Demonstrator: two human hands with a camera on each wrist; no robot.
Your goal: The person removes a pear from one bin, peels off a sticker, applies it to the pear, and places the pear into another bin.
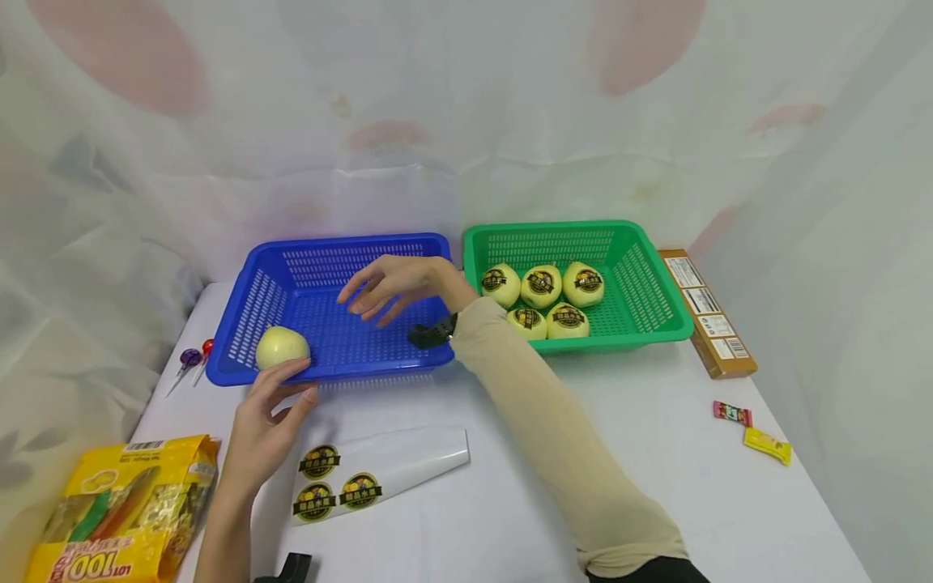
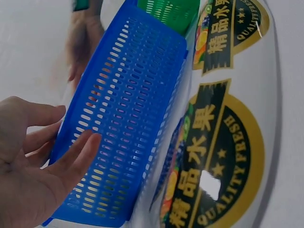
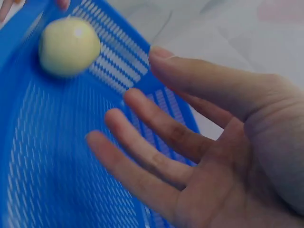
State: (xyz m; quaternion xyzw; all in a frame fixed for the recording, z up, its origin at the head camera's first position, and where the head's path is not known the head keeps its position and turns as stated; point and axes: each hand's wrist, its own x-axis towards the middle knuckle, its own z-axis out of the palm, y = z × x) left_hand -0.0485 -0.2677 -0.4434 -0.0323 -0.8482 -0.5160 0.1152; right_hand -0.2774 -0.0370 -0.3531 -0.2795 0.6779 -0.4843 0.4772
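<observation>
A pale yellow pear (image 1: 281, 348) without a sticker sits in the near left corner of the blue basket (image 1: 331, 371). My left hand (image 1: 264, 425) is at the basket's near rim beside the pear, its fingers loosely extended and the thumb apart. In the left wrist view, some of its fingers overlap the basket's outer wall. Over the blue basket hovers my right hand (image 1: 394, 283), fingers spread and palm bare. The right wrist view has the pear (image 3: 69, 47) beyond those fingertips.
Several stickered pears (image 1: 541, 285) lie in the green basket (image 1: 619, 344) at right. A sticker sheet (image 1: 408, 453) lies in front of the blue basket. Lollipops (image 1: 191, 357) and a yellow bag (image 1: 124, 510) are at left; a brown box (image 1: 710, 316) and two small wrapped candies (image 1: 767, 445) are at right.
</observation>
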